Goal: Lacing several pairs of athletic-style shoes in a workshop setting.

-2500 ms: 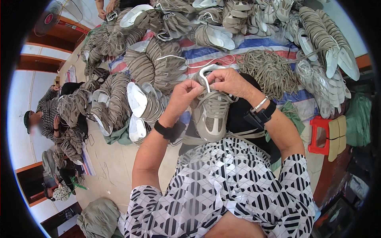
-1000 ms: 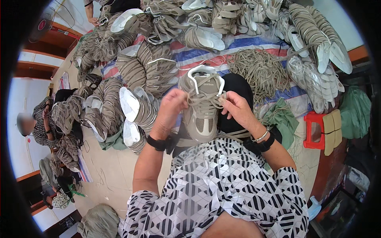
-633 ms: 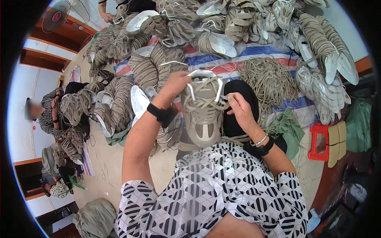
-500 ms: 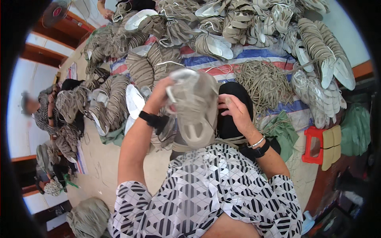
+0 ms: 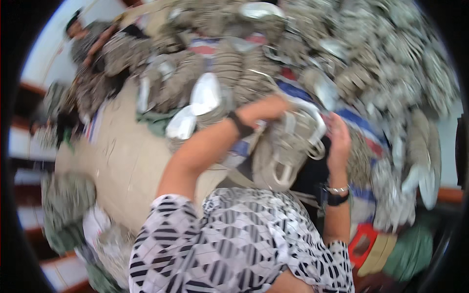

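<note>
A beige shoe upper (image 5: 287, 146) with a white lining at its opening hangs over my lap, its toe end toward me. My left hand (image 5: 269, 108) grips its far end; the fingertips are hidden behind it. At its right edge, close to a pale lace loop (image 5: 316, 150), my right hand (image 5: 338, 144) is raised with fingers stretched upward. Blur hides whether that hand touches the upper. Behind, stacked beige shoe uppers (image 5: 227, 63) with white linings (image 5: 205, 94) lie on a striped sheet.
A heap of beige laces (image 5: 360, 158) lies to the right, beyond my right hand. Nearer me stand a red plastic stool (image 5: 362, 244) and a green bag (image 5: 408, 251). Large piles of shoe uppers (image 5: 381, 53) fill the far side. Another person (image 5: 93, 41) sits far left.
My view has swung left, so the scene sits further right. Both hands and the shoe upper have shifted right in the picture, and the upper has tilted; lace loops now show at its side.
</note>
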`<state>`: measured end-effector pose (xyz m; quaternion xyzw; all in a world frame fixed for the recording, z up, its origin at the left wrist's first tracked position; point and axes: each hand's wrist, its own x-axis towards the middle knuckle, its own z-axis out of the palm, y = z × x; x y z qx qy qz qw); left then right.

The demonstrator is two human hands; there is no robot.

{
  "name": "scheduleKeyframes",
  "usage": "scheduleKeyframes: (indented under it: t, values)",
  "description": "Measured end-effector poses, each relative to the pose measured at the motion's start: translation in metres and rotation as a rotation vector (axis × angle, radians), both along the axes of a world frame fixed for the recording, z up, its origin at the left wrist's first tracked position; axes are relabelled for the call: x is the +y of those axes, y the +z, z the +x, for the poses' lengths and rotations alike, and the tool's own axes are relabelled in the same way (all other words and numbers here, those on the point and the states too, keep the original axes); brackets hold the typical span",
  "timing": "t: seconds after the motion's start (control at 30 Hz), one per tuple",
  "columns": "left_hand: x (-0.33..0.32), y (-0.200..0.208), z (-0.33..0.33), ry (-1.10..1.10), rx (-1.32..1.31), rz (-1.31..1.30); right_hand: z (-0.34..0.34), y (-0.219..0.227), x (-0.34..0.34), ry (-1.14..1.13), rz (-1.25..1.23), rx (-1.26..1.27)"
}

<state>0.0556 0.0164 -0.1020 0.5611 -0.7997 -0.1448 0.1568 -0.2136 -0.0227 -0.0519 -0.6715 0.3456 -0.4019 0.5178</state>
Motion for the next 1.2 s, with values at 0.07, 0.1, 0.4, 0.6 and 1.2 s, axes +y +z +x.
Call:
scheduleKeyframes:
  t: [0.07,0.1,0.4,0.6,1.2]
  values:
    - [-0.005,0.015,-0.037,-0.053,0.124,-0.219,0.010,0.005,-0.002,0.026,0.184,-0.063]
    - [0.000,0.031,-0.044,0.055,0.492,0.031,0.007,-0.007,-0.011,0.097,0.269,-0.022]
    - [0.043,0.017,-0.026,0.465,1.320,0.513,0.018,-0.037,-0.033,0.324,1.088,-0.176]
    - [0.109,0.134,0.035,0.225,1.912,0.477,0.093,0.137,0.033,0.520,-0.002,0.098]
    - [0.284,-0.049,0.276,0.888,-0.388,-0.013,0.099,0.033,0.023,0.380,-0.680,0.840]
